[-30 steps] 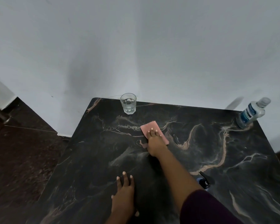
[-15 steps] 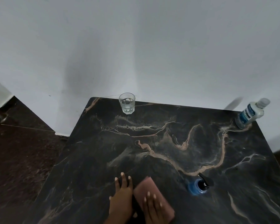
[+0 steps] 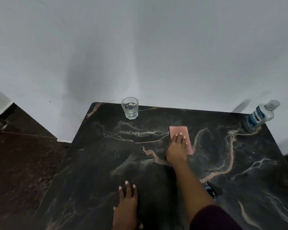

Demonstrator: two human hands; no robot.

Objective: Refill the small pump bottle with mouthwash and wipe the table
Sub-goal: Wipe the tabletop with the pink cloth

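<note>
1. The left hand [image 3: 125, 207] lies flat on the black marble table [image 3: 90, 180], fingers straight.
2. The right hand [image 3: 177, 149] presses the pink rectangular cloth [image 3: 179, 130] with straight fingers — near the far edge.
3. The small blue pump bottle [image 3: 212, 190] is half hidden behind the right forearm.
4. The clear plastic mouthwash bottle [image 3: 259, 116] stands at the far right corner.

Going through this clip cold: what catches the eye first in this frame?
The right hand pressing a pink cloth flat on the dark veined marble table, mid-table. The left hand rests flat near the front edge. At the back edge stand a glass of water and, in the right corner, a mouthwash bottle.
</note>
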